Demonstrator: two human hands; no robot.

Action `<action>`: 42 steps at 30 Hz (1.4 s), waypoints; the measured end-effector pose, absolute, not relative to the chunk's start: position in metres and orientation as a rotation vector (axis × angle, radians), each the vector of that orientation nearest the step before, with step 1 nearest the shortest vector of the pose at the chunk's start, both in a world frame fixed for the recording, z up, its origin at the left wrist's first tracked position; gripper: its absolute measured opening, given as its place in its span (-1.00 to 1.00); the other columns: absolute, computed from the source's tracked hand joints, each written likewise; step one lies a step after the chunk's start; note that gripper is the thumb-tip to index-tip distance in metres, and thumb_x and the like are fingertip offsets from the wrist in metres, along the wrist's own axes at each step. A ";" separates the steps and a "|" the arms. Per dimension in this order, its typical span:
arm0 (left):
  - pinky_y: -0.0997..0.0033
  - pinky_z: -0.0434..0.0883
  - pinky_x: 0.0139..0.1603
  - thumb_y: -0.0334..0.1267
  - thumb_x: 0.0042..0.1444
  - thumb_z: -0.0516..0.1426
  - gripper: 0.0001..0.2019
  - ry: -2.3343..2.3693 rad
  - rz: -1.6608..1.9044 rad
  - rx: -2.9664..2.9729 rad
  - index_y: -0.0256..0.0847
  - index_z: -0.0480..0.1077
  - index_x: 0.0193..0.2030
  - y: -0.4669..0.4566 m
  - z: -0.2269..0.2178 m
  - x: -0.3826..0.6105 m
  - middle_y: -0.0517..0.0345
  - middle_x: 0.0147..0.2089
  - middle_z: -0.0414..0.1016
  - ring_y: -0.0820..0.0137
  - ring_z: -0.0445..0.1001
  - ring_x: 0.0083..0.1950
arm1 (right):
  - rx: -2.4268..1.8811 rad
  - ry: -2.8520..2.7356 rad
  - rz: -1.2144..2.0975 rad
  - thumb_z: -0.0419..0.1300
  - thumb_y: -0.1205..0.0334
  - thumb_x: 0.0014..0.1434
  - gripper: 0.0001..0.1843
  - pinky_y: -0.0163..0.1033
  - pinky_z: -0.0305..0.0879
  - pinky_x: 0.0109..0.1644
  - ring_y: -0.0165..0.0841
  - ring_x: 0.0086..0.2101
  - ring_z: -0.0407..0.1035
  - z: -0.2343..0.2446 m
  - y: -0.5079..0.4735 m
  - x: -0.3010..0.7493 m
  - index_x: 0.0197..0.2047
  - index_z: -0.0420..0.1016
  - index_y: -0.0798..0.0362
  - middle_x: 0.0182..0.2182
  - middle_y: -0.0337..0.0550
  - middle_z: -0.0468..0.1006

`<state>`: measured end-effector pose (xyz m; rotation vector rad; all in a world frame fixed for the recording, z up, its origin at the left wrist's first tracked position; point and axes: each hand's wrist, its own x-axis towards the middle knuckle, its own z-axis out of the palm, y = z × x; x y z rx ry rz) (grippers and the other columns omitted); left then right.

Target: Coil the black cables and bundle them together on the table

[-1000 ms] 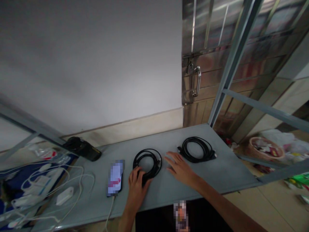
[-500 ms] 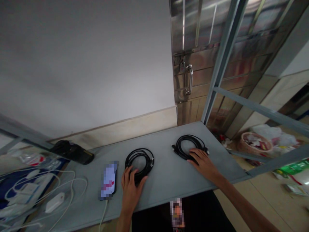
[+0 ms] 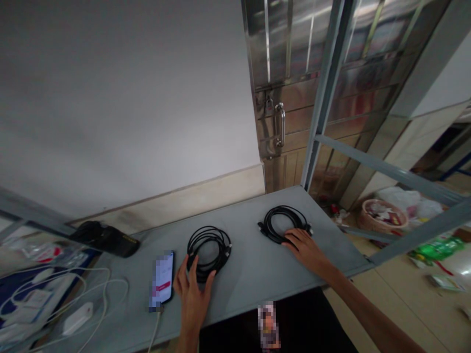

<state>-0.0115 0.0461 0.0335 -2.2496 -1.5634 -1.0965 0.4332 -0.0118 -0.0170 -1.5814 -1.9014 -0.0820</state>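
Note:
Two coiled black cables lie on a grey table. My left hand rests with fingers spread at the near edge of the left cable coil, fingertips touching it. My right hand lies flat on the near side of the right cable coil, fingers stretched over its loops. Neither hand grips anything. A phone with a lit screen lies just left of my left hand, a white lead running from its near end.
A black device sits at the table's back left by the wall. White chargers and leads clutter the far left. A metal door with a handle stands behind. A basket and bags lie on the floor right.
My right hand moved from between the coils onto the right coil. My left hand slid back off the left coil and opened its fingers. The view shifted right.

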 end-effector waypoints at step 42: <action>-0.26 0.51 0.48 0.12 0.55 0.11 -0.53 -1.733 -1.349 -2.089 -0.23 0.46 0.28 0.051 0.027 -0.021 -0.30 0.33 0.49 -0.14 0.50 0.44 | -1.514 -1.585 0.094 0.03 -0.02 0.66 -0.59 0.07 0.60 0.11 -0.08 -0.12 0.66 0.012 -0.007 0.431 -0.14 0.60 -0.09 -0.18 -0.03 0.75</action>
